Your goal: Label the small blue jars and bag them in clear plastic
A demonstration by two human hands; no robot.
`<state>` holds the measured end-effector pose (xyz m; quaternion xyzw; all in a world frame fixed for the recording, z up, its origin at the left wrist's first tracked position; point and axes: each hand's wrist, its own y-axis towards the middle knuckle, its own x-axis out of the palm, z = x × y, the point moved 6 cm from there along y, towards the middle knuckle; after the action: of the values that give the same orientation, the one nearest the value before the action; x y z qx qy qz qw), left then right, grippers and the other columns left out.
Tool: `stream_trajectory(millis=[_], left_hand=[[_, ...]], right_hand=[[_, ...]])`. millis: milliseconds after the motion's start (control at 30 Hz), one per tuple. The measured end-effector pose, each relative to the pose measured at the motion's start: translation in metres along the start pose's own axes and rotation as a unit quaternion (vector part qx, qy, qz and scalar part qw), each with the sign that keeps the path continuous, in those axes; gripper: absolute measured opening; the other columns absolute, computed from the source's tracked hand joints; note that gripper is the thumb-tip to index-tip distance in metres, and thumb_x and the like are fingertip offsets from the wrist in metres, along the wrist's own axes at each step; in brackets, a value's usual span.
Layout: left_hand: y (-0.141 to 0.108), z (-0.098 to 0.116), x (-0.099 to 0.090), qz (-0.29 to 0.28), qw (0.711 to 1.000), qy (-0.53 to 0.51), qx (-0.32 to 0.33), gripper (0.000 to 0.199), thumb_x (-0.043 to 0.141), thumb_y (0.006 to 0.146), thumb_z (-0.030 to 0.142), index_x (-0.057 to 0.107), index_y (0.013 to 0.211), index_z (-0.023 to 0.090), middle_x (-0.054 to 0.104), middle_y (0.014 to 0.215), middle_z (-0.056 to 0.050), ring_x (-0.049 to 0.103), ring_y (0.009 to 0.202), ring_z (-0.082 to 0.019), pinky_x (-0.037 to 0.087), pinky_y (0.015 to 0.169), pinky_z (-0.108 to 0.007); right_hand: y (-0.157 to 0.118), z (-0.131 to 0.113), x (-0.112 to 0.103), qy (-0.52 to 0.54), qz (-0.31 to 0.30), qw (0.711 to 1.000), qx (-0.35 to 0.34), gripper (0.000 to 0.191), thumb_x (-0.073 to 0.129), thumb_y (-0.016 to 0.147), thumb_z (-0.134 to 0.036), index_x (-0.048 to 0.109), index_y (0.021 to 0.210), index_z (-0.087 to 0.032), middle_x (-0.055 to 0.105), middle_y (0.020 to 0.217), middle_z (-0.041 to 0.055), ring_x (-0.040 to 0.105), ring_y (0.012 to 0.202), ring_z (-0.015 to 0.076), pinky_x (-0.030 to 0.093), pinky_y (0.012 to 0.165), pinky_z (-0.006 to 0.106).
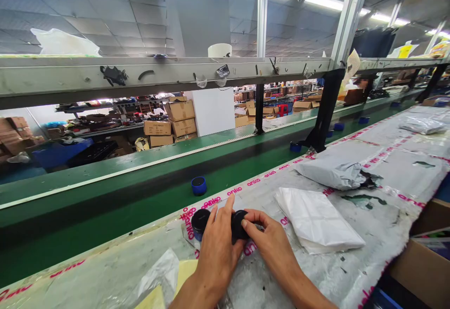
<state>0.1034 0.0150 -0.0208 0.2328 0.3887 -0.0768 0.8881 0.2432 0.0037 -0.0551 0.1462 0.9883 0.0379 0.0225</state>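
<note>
Gripping a round black piece point(237, 225) at its right side, a person's right hand point(272, 236) closes thumb and fingertips on the rim above a plastic-covered worktable point(140, 252). The left hand point(218, 236), its fingers loosely extended and partly spread, sits directly left of the piece, thumb near its lower edge; whether it grips the piece cannot be told. A blue cylinder with a black top point(200, 222) stands just beyond the left fingers, partly hidden by them. Yellow sheets point(186, 274) and crumpled clear plastic point(163, 271) lie left of the forearms, a folded white plastic bag point(318, 219) to the right, and a grey plastic package point(330, 173) behind it. Past the table edge, a black-topped blue cylinder point(198, 186) rests on a green conveyor belt point(151, 206). Cardboard cartons point(181, 110) stack up in the background beneath lit ceiling tubes point(323, 1).
</note>
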Motion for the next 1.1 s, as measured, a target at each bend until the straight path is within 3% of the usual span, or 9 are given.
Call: stream_trajectory(millis=[233,467,600,700,800,933,1100], left_hand=[[-0.003,0.001,-0.001,0.001,1.0,0.009,0.016,0.093,0.071,0.072,0.0,0.029,0.15,0.029,0.055,0.14,-0.006,0.043,0.138,-0.031,0.038,0.115,-0.051],[0.0,0.006,-0.004,0.001,0.999,0.013,0.041,0.091,0.069,0.074,0.004,0.026,0.151,0.028,0.062,0.126,-0.004,0.053,0.127,-0.028,0.036,0.115,-0.052],[0.001,0.008,-0.006,-0.005,0.998,0.042,0.05,0.093,0.066,0.073,0.003,0.023,0.152,0.028,0.063,0.127,-0.003,0.056,0.124,-0.026,0.026,0.121,-0.055],[0.003,0.009,-0.009,-0.012,0.997,0.06,0.038,0.096,0.068,0.073,0.004,0.02,0.152,0.031,0.066,0.125,0.0,0.057,0.123,-0.028,0.018,0.121,-0.059],[0.004,0.01,-0.012,-0.013,0.997,0.067,0.029,0.095,0.07,0.076,0.007,0.019,0.152,0.032,0.068,0.122,0.001,0.059,0.121,-0.029,0.016,0.12,-0.062],[0.006,0.01,-0.012,-0.018,0.997,0.07,0.03,0.094,0.069,0.076,0.008,0.02,0.152,0.032,0.069,0.122,0.001,0.061,0.118,-0.027,0.015,0.121,-0.06],[0.007,0.012,-0.015,-0.024,0.997,0.073,0.026,0.093,0.07,0.076,0.009,0.022,0.152,0.032,0.07,0.122,0.001,0.062,0.116,-0.027,0.014,0.121,-0.059]], right_hand=[[0.004,0.003,-0.005,-0.012,0.03,0.999,0.005,0.03,0.067,0.073,-0.042,0.067,0.093,-0.019,0.075,0.097,0.0073,0.068,0.094,0.0261,0.049,0.087,0.036],[0.004,0.004,-0.004,0.044,0.021,0.999,0.014,0.032,0.057,0.08,-0.05,0.065,0.091,-0.021,0.074,0.091,0.0066,0.068,0.086,0.0255,0.053,0.078,0.035],[0.004,-0.003,-0.004,-0.019,0.029,0.999,-0.013,0.035,0.067,0.077,-0.049,0.066,0.095,-0.02,0.074,0.095,0.0077,0.067,0.093,0.027,0.051,0.084,0.037],[0.005,-0.007,-0.004,-0.036,0.023,0.999,-0.019,0.031,0.062,0.081,-0.05,0.067,0.09,-0.021,0.074,0.091,0.0069,0.067,0.088,0.0269,0.051,0.078,0.037],[0.007,-0.008,-0.002,-0.034,0.008,0.999,-0.013,0.032,0.057,0.084,-0.051,0.068,0.087,-0.021,0.074,0.088,0.0059,0.067,0.085,0.0266,0.051,0.075,0.037],[0.004,-0.013,-0.002,-0.073,0.026,0.997,-0.027,0.028,0.065,0.079,-0.045,0.067,0.093,-0.021,0.075,0.094,0.0061,0.067,0.09,0.0268,0.05,0.082,0.037],[0.005,-0.012,-0.001,-0.078,0.015,0.996,-0.032,0.028,0.054,0.086,-0.047,0.066,0.092,-0.022,0.074,0.095,0.0062,0.067,0.09,0.0268,0.05,0.081,0.038]])
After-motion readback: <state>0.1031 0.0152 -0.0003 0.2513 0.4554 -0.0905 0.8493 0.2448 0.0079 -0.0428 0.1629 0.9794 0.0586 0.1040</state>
